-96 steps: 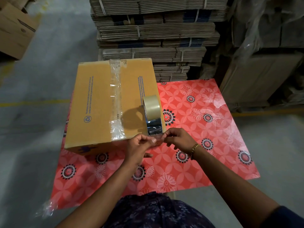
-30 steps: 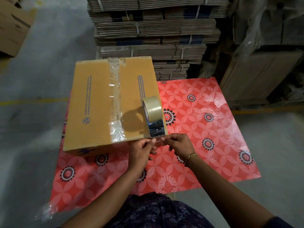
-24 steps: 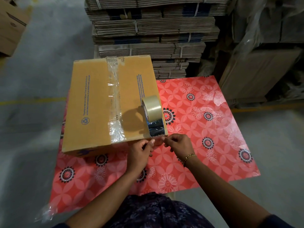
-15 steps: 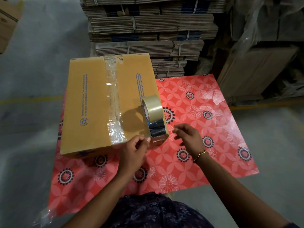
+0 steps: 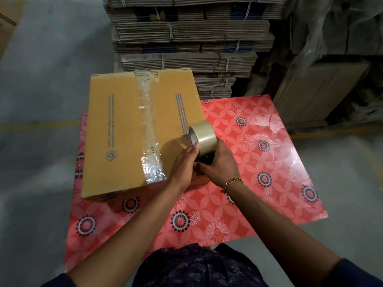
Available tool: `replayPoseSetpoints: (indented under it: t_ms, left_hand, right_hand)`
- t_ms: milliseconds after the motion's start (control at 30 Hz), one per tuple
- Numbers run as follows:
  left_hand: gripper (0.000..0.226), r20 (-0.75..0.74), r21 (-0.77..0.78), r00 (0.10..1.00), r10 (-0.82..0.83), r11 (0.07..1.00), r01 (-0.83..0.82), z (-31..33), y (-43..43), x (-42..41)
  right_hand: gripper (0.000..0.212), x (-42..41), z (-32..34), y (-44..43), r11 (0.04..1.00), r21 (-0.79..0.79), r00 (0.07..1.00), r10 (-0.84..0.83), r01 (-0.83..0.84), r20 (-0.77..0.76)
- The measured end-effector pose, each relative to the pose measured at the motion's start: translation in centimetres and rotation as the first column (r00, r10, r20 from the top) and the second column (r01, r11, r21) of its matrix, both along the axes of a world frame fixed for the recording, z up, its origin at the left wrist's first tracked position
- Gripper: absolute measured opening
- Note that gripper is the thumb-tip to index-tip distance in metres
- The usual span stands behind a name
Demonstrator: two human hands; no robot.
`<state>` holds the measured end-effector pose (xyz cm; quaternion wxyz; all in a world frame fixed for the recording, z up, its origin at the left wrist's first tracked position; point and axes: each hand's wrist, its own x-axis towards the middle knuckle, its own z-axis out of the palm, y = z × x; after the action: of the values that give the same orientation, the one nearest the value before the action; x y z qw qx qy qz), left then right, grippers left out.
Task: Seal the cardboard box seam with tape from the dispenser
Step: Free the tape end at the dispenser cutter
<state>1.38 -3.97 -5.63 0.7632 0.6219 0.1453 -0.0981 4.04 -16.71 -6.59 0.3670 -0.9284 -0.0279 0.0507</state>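
Note:
A closed yellow-brown cardboard box (image 5: 116,129) lies on a red flowered table cover (image 5: 259,183). Clear wrinkled tape (image 5: 148,125) runs along the box's middle seam from the far edge to the near edge. A tape dispenser with a pale tape roll (image 5: 204,133) stands on the box's near right corner. My left hand (image 5: 185,162) presses against the roll's left side. My right hand (image 5: 220,164) wraps around the dispenser's dark body from the right. The dispenser's lower part is hidden by both hands.
Tall stacks of bundled flat cardboard (image 5: 186,38) rise just behind the table. More cartons under plastic wrap (image 5: 331,48) stand at the right. Grey concrete floor (image 5: 41,79) with a yellow line lies to the left. A dark patterned garment (image 5: 196,266) shows at the bottom.
Both hands were pinching the tape end at the dispenser's front, then came apart. Now they have moved forward and closed around the dispenser from both sides.

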Motion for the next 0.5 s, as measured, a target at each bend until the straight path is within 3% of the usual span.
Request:
replayPoseSetpoints:
  t_ms: [133, 233, 300, 333, 400, 500]
  left_hand:
    - [0.035, -0.022, -0.030, 0.997, -0.071, 0.997, 0.070, 0.0, -1.6, 0.9]
    - [0.023, 0.035, -0.024, 0.985, -0.169, 0.985, 0.170, 0.5, -3.6, 2.1]
    - [0.043, 0.117, 0.198, 0.974, -0.195, 0.965, 0.169, 0.2, -4.7, 3.3]
    - [0.054, 0.165, 0.379, 0.961, -0.223, 0.914, 0.147, -0.3, -5.0, 3.9]
    - [0.057, 0.222, 0.733, 0.926, -0.305, 0.679, 0.047, -2.0, -5.1, 5.2]
    - [0.058, 0.179, 0.937, 0.901, -0.396, 0.347, -0.034, -4.4, -5.7, 6.6]
  right_hand:
    - [0.065, -0.2, -0.1, -2.4, 0.983, 0.119, 0.990, -0.132, 0.137, -0.046]
    - [0.068, 0.3, -1.1, -5.9, 0.867, 0.401, 0.950, -0.221, 0.294, -0.219]
    - [0.070, 1.2, -2.2, -8.6, 0.801, 0.486, 0.932, -0.242, 0.350, -0.271]
    - [0.070, 1.6, -2.5, -9.8, 0.784, 0.499, 0.924, -0.254, 0.370, -0.286]
    - [0.064, 2.1, -2.8, -12.1, 0.746, 0.520, 0.905, -0.285, 0.416, -0.316]
    - [0.039, 2.9, -3.1, -15.2, 0.679, 0.556, 0.873, -0.304, 0.479, -0.380]
